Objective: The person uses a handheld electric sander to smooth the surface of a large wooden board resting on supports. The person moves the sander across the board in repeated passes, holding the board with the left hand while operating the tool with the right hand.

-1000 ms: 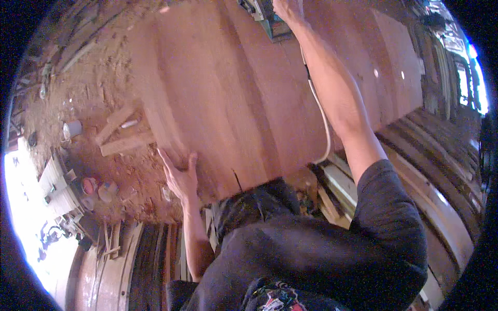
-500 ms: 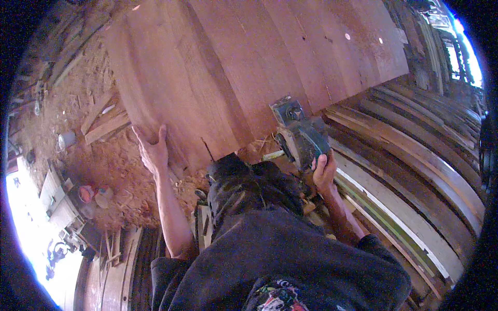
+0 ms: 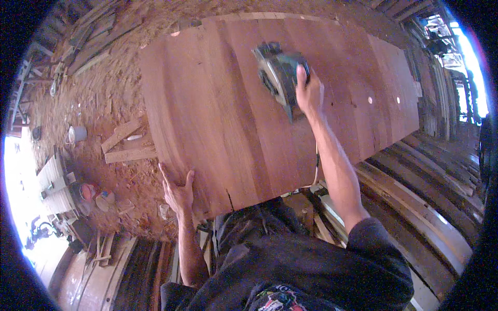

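A broad reddish-brown wooden panel (image 3: 207, 114) made of joined boards lies in front of me. My right hand (image 3: 310, 97) grips the handle of a dark teal electric planer (image 3: 279, 78), which is over the far middle of the panel and slightly blurred. Whether its sole touches the wood I cannot tell. A cord hangs below the right forearm toward the near edge. My left hand (image 3: 179, 193) is at the panel's near left corner, fingers stretched and thumb apart, touching the edge. Two pale round spots and a dark crack mark the panel.
Long stacked planks (image 3: 415, 202) run along the right side. Left of the panel, a wooden angle frame (image 3: 129, 147) lies on ground strewn with shavings, with a white bucket (image 3: 78, 134) and a red container (image 3: 89, 192) farther left. More boards (image 3: 111, 272) lean at the lower left.
My right arm has reached forward, carrying the planer from beyond the panel's near edge to its far middle. The view has shifted, showing the panel's far edge. My left hand stays at the left edge.
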`<move>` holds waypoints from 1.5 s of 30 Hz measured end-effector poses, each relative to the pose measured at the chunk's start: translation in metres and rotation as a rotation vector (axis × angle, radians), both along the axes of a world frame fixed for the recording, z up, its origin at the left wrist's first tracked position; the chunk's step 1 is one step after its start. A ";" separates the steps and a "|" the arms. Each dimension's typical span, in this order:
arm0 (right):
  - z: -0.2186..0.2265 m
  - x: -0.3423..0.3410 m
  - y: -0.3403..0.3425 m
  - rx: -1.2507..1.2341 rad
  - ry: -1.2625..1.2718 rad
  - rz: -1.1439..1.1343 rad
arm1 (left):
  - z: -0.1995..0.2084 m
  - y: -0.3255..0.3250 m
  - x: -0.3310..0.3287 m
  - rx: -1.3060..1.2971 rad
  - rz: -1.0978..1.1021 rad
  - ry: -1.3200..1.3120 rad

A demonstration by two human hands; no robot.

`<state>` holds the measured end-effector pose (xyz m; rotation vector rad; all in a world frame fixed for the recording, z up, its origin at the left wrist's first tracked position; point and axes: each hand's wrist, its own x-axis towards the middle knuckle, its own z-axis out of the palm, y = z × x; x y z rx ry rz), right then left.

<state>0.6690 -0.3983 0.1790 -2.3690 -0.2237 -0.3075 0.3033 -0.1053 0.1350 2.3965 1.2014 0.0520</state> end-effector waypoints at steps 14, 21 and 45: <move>-0.045 0.212 0.098 -0.025 -0.062 -0.045 | -0.004 0.001 -0.002 0.013 -0.008 0.020; -0.031 0.023 -0.009 -0.057 -0.291 0.195 | -0.005 0.001 -0.003 -0.017 0.002 0.103; -0.010 -0.190 -0.071 0.071 0.108 -0.090 | 0.008 0.003 -0.014 -0.074 0.012 0.156</move>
